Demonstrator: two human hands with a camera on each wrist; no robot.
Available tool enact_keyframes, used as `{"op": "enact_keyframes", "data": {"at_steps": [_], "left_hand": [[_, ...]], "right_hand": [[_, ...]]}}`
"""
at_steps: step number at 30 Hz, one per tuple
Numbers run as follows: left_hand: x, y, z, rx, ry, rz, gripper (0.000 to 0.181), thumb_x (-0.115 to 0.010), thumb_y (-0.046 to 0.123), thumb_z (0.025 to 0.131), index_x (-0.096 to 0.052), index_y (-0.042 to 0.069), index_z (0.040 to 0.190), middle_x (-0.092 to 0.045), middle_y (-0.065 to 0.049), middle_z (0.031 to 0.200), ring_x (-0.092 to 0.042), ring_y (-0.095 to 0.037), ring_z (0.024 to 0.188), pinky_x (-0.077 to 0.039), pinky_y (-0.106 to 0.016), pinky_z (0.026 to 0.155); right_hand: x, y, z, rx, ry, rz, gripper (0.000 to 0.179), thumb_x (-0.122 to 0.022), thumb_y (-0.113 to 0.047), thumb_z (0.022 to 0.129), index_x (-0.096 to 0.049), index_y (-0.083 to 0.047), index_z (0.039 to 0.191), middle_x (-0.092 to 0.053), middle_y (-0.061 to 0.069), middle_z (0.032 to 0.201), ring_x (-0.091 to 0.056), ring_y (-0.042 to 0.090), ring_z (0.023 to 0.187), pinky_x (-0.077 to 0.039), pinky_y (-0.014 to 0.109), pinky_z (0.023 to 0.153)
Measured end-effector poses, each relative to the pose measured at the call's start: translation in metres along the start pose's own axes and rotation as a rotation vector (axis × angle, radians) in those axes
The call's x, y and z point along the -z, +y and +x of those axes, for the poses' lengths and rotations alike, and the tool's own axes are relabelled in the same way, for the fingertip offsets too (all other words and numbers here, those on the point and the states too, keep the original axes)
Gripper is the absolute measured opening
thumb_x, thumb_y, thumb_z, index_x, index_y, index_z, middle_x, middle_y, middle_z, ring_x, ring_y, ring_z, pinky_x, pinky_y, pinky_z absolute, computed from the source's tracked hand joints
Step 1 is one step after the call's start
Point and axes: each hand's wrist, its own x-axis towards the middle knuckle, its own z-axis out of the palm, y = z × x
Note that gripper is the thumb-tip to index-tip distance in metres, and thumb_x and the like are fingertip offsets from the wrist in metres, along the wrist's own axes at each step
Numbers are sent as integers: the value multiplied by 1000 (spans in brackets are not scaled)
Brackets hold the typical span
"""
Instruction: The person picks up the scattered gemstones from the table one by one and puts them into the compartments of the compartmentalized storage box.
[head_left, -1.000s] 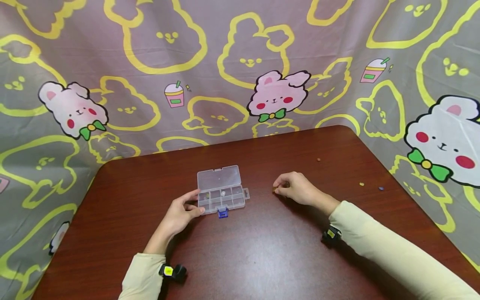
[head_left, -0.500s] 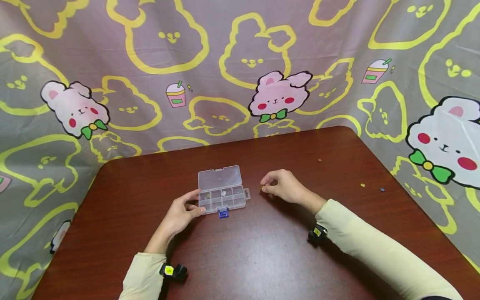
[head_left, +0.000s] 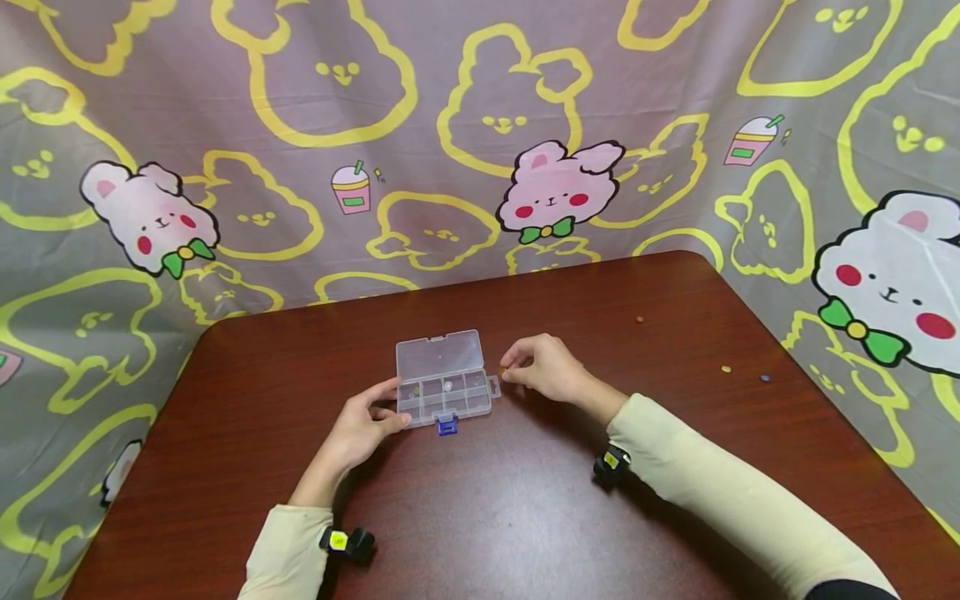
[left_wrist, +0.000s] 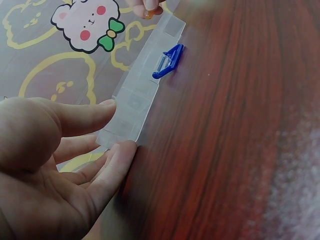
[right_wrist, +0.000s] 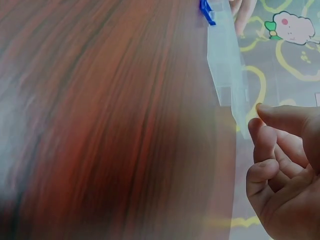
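Observation:
A clear plastic compartment box (head_left: 472,410) stands on the table with its lid (head_left: 438,358) raised and a blue latch (head_left: 447,427) on the front. My left hand (head_left: 365,423) grips the box's left end between thumb and fingers. Inside, a white bead-like piece (head_left: 447,387) sits in a back compartment, and a small yellowish piece (head_left: 416,390) lies in the back left one. Close to the box's right end, my right hand (head_left: 547,368) pinches a tiny orange-yellow piece (left_wrist: 149,15) between thumb and fingertips. Its exact kind is too small to tell.
Farther right on the brown wooden table (head_left: 510,508) lie a small orange-brown piece (head_left: 640,320), a yellow piece (head_left: 725,368) and a blue piece (head_left: 765,378). A patterned curtain (head_left: 442,108) hangs along the table's back and sides.
My right hand has moved left across the table with the orange-yellow piece, up to the box's right end. The left hand and the box have kept their place.

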Motion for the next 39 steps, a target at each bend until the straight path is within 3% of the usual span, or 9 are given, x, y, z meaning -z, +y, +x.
{"op": "enact_keyframes", "data": {"at_steps": [14,39], "left_hand": [[-1,1,2,-4,-3,6,61,-74,-1,88,-51,0,144,-57,-26,128,-62,-25,88,-50,-26,68],[0,-2,0,-8,2,0,61,-74,-2,87,-51,-1,144,-57,-27,127,-62,-24,88,-50,-26,68]], "right_hand": [[-17,-11,13,57,9,-29,9,-80,-3,83,-74,-2,90,-69,-2,75,-59,10,60,-48,25,56],[-31,-14,20,82,-7,-47,7,-77,-1,82,-74,-3,88,-68,-2,73,-56,5,59,-48,23,57]]}}
